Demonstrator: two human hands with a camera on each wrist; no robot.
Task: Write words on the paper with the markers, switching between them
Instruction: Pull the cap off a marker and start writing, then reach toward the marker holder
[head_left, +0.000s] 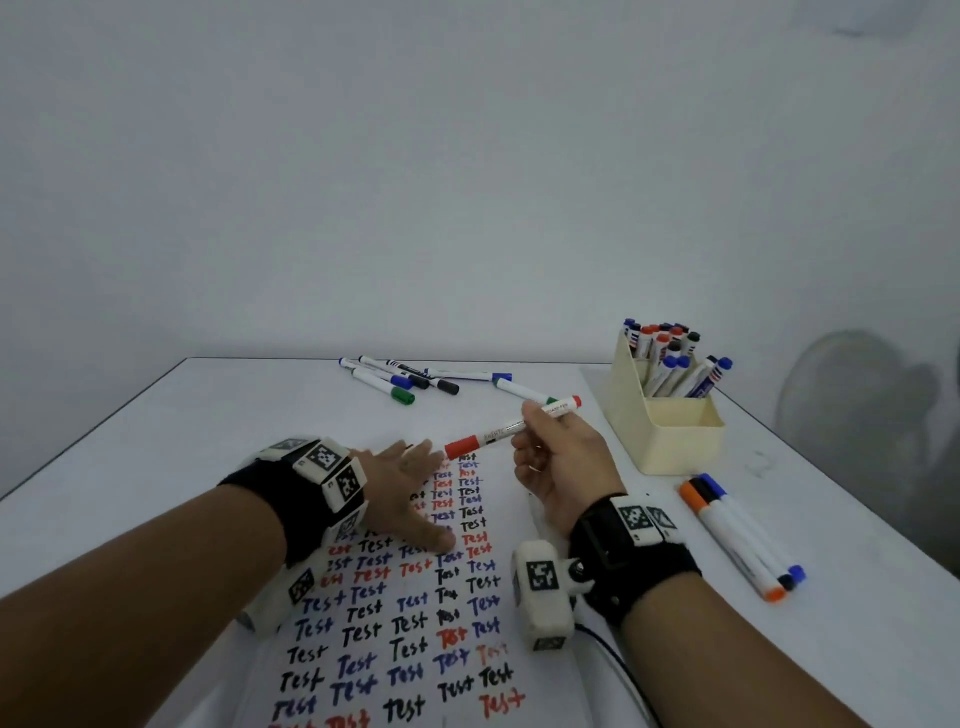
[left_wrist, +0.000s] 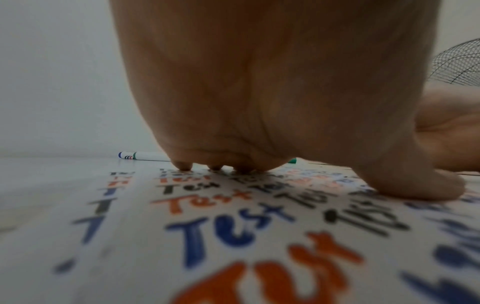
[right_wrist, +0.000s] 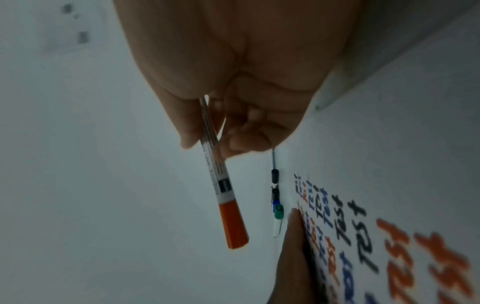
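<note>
I see a white table (head_left: 156, 467) whose far edge meets a plain, pale grey wall (head_left: 467, 156), lit dimly and evenly. To the right of the table, against that wall, stands a round wire-mesh fan (head_left: 857, 415), blurred in the head view. Its grille (left_wrist: 459, 63) shows plainly from the left wrist.

The head view looks down over both forearms at the paper (head_left: 467, 597). Each wrist view sits close under its palm, skimming the same paper (left_wrist: 233, 226) (right_wrist: 389, 205).
</note>
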